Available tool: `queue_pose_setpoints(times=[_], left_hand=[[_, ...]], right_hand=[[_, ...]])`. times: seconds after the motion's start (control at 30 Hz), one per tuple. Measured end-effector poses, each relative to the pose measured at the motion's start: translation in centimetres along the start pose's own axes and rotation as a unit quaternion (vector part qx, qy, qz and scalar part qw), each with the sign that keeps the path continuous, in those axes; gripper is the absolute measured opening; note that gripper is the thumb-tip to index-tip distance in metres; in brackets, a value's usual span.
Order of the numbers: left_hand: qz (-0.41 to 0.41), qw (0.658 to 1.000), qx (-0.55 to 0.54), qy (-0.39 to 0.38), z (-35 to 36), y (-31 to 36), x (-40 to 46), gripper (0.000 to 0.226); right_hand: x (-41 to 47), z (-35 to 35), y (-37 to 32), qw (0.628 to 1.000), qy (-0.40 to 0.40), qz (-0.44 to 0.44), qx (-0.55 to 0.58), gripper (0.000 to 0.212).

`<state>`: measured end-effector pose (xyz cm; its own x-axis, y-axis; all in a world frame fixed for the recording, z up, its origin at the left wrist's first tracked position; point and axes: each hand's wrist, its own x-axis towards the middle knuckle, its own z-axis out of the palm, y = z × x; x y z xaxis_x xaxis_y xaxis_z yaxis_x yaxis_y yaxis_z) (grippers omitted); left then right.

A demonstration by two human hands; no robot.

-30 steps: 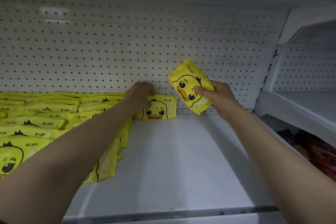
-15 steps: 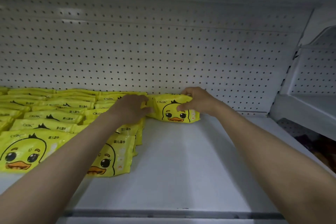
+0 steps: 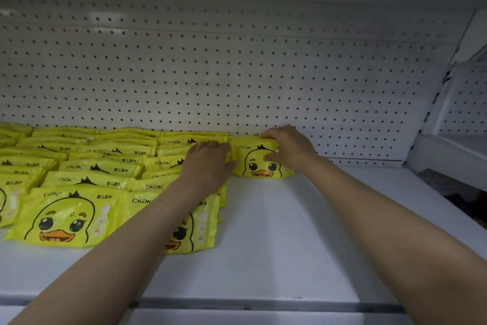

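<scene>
Yellow duck-face wipe packs [image 3: 87, 166] lie in overlapping rows over the left half of a white shelf [image 3: 290, 232]. At the right end of the back row, one pack [image 3: 253, 164] stands against the pegboard, on or in front of another pack of which only the top shows. My right hand [image 3: 290, 148] holds this pack, with fingers over its top edge and thumb on its front. My left hand [image 3: 208, 164] rests flat on the packs just left of it, thumb touching its left side.
A white pegboard wall [image 3: 237, 74] backs the shelf, and another shelf hangs low overhead. The shelf's right half is bare white surface. A neighbouring white shelf unit [image 3: 453, 156] stands at the right. A grey rail [image 3: 263, 303] runs along the front edge.
My right hand has brought the pack down from the air and set it at the back row's right end. My left hand has stayed on the packs.
</scene>
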<state>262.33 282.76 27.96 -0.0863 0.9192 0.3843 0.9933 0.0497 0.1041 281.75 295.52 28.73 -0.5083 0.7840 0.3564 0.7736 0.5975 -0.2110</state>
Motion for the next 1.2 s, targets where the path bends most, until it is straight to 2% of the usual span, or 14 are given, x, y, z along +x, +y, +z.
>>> queue_pose_setpoints(times=[0.23,0.5,0.73,0.93,1.07,1.2], left_hand=[[0.017,1.0,0.019,0.015,0.0,-0.1,0.1,0.043],[0.016,0.999,0.027,-0.008,-0.4,-0.1,0.4,0.046],[-0.009,0.998,-0.049,-0.049,-2.5,-0.3,-0.3,0.05],[-0.054,0.991,-0.123,0.016,-7.3,-0.6,-4.5,0.049],[-0.089,0.986,-0.125,0.068,-10.7,-1.0,-10.5,0.052],[-0.123,0.983,-0.098,0.099,-13.5,-1.7,-18.0,0.052]], right_hand=[[-0.7,0.7,-1.6,0.998,0.041,0.001,-0.056,0.058],[-1.5,0.4,-3.4,0.991,0.035,0.083,-0.097,0.059],[-3.2,-2.6,-6.1,0.989,0.022,0.143,-0.031,0.051],[-6.5,-6.3,-9.8,0.995,0.007,0.088,0.035,0.048],[-10.6,-8.3,-13.8,0.996,0.016,0.02,0.085,0.044],[-15.0,-8.8,-18.3,0.994,0.012,-0.061,0.087,0.046]])
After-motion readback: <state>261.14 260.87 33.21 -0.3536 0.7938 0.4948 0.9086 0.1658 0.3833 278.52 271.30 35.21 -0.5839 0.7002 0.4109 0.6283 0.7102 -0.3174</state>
